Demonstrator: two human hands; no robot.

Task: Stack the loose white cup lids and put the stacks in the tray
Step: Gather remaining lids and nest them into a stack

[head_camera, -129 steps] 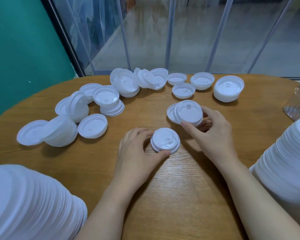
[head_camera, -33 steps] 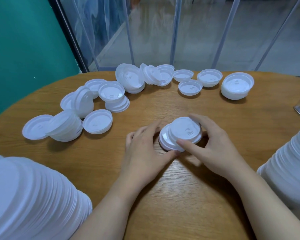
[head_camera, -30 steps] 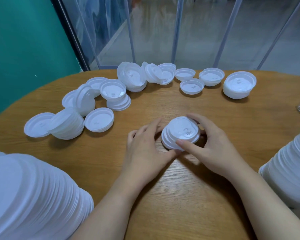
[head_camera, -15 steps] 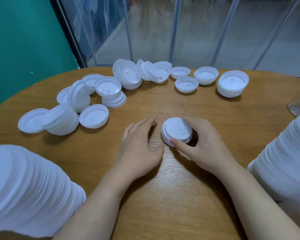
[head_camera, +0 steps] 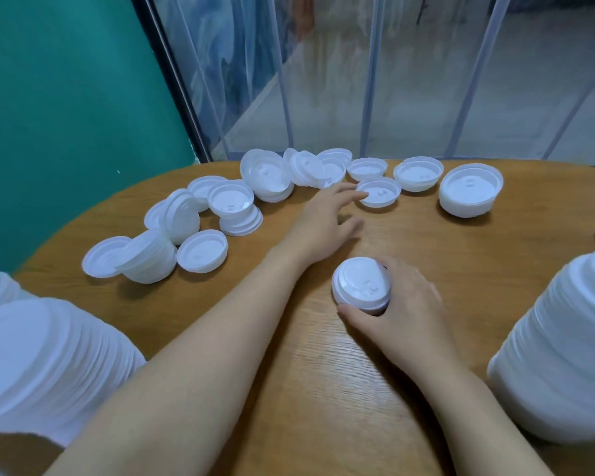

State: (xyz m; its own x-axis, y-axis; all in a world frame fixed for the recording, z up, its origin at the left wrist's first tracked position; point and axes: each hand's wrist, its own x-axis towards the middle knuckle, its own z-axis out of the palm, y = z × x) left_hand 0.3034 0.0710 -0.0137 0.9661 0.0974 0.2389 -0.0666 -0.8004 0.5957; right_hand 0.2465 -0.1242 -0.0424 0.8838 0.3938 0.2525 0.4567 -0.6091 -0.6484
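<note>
A large lid stack (head_camera: 45, 359) fills the near left corner, and loose lids (head_camera: 201, 250) lie scattered across the far wooden table (head_camera: 323, 389). The left hand (head_camera: 327, 218) reaches with spread fingers to an upturned lid (head_camera: 380, 196). The right hand (head_camera: 399, 307) grips a small stack (head_camera: 361, 283) on the table, beside another tall stack (head_camera: 564, 345) at right.

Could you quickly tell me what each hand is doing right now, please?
Left hand: open, fingers stretched out to an upturned lid, holding nothing.
Right hand: curled round the small stack of lids on the table.
</note>
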